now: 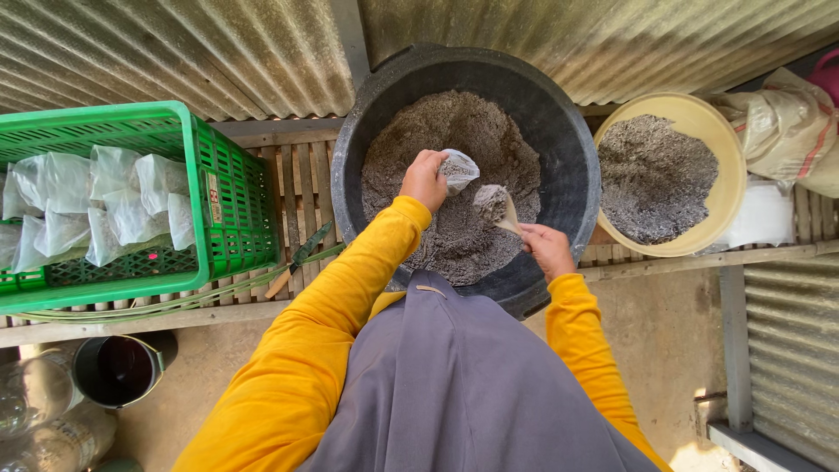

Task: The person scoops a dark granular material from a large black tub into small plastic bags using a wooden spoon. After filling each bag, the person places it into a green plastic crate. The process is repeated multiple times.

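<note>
We see everything through one camera worn on the head, looking almost straight down over our own chest and sleeves. It sits close above the black tub (559, 149), which fills the upper centre, with the slatted desk (301, 188) across the middle, corrugated sheeting beyond, and concrete floor (664, 350) underneath.

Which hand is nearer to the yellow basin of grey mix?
The right hand. It holds a scoop over the black tub, just left of the yellow basin. The left hand holds a small clear bag farther left, over the tub's middle.
</note>
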